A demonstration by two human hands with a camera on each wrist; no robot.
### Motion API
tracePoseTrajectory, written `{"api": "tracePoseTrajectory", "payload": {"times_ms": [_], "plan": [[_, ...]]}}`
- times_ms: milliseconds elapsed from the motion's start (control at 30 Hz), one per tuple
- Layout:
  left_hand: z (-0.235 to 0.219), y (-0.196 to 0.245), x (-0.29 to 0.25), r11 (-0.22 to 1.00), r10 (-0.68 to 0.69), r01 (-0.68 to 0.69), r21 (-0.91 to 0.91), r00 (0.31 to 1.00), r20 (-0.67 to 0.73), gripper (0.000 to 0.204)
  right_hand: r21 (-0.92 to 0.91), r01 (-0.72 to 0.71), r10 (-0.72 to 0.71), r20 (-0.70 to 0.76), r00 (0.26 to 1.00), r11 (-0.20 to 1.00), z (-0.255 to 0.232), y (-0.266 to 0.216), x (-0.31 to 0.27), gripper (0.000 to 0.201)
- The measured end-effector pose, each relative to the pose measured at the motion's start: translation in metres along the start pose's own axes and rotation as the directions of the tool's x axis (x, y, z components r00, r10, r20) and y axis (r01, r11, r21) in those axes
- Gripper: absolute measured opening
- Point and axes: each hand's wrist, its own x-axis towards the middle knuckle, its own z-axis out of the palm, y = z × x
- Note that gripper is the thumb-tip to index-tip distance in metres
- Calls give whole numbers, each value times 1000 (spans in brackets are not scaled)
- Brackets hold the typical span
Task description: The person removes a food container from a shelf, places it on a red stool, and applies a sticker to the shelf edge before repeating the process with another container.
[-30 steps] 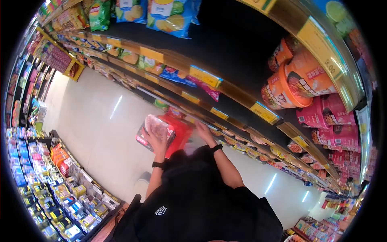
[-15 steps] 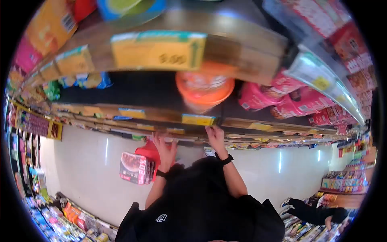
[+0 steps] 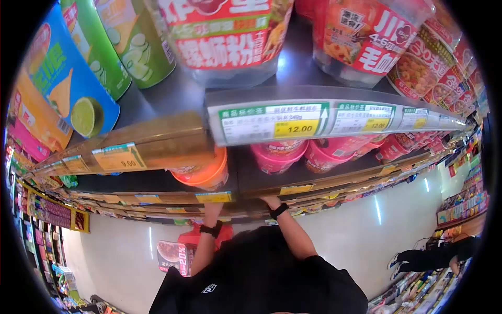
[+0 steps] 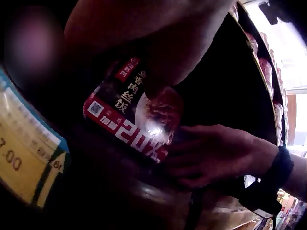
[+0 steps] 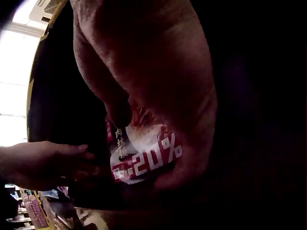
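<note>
Right hand [image 5: 153, 72] gripped a printed meal box [image 4: 112, 115] at one edge, its thumb reaching over the label and its fingers bent round the side. Such an edge hold probably spared the lid from pressure and left most of the lettering uncovered. Opposite it, the left hand [image 5: 48, 165] was open, the fingers drawn out fairly straight toward the box, perhaps to steady it; the gloom hid whether all of them touched. In the left wrist view, part of that hand overlapped the label's upper part.

The box lay between the two hands, deep in shadow, its printed face showing to both wrist cameras. Both forearms reached in below a shelf edge [image 3: 334, 183], which hid the fingers and the box from the head view; that low approach presumably suited the narrow height between shelves. What bore the box's weight besides the grip could not be told.

Above the reach, an orange tub [image 3: 209, 175] stood just behind a yellow price tag [image 3: 213, 197]. Lower down, beside the left forearm, a second meal box [image 3: 172, 252] showed its label next to something red [image 3: 222, 234], perhaps kept close for easy reach.
</note>
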Motion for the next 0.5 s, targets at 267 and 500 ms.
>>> {"api": "tracePoseTrajectory", "payload": {"times_ms": [267,500], "plan": [[-6,-2,5,970,-31,62,-235,991,130,41,143,-18,10,57,998,990,1,4,7,36],[-10,-25,6,930,-38,87,-357,989,143,44,434,-44,18,64,998,900,-6,8,-15,37]]}}
